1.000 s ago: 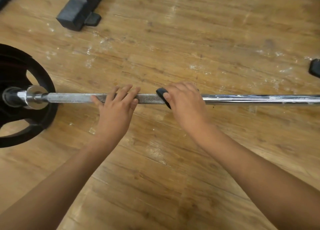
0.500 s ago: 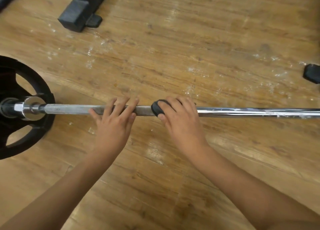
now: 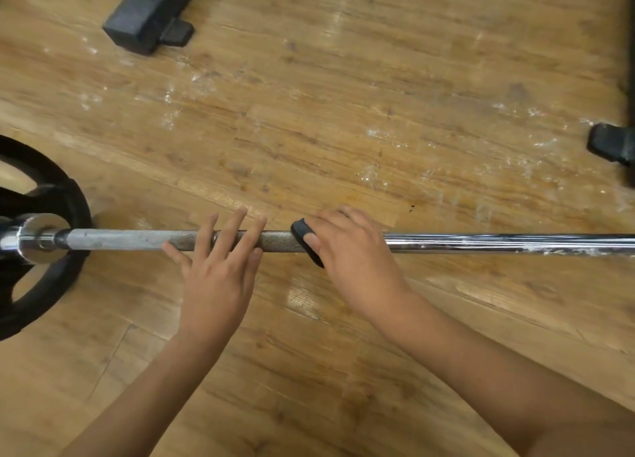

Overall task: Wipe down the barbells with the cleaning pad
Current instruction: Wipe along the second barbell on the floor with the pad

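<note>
A steel barbell (image 3: 481,243) lies across the wooden floor from left to right, with a black weight plate (image 3: 44,284) on its left end. My left hand (image 3: 216,271) rests on the knurled part of the bar with straight, spread fingers. Just to its right, my right hand (image 3: 354,254) wraps a black cleaning pad (image 3: 304,236) round the bar; only the pad's left edge shows under my fingers. The bar right of the pad is shiny with whitish smears.
A black rack foot (image 3: 144,20) stands on the floor at the top left. Another black foot (image 3: 611,144) and a dark upright sit at the right edge. White chalky marks are scattered over the floorboards behind the bar.
The bar sits lower in view as my head tilts. My right hand with the pad stays close beside my left hand, whose fingers have spread a little wider.
</note>
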Demonstrator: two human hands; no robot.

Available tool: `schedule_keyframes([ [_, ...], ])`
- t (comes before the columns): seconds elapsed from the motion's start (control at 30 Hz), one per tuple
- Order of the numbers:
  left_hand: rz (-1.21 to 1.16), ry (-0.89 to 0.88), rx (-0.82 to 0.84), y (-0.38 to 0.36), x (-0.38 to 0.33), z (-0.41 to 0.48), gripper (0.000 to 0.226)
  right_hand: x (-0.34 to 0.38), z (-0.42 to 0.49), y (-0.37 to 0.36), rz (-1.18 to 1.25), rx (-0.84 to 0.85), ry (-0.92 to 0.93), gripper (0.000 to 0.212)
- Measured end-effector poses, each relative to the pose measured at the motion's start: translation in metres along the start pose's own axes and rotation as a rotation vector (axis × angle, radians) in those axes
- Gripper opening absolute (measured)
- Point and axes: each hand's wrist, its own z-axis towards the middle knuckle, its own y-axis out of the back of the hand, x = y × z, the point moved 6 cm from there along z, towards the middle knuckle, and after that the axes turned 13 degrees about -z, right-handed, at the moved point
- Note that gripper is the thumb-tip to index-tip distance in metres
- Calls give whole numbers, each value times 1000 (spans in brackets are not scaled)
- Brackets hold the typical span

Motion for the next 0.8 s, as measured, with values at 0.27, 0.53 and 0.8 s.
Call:
schedule_keyframes([
  [0.27,2,7,-13,-4,1,-7,45,-6,-30,17,-109,-91,93,25],
  [0.53,47,-17,6,-5,1,-7,47,-16,-26,17,-5,-91,82,29],
  [0.8,33,25,43,-4,-7,-4,52,-23,-25,8,-21,-165,12,29],
])
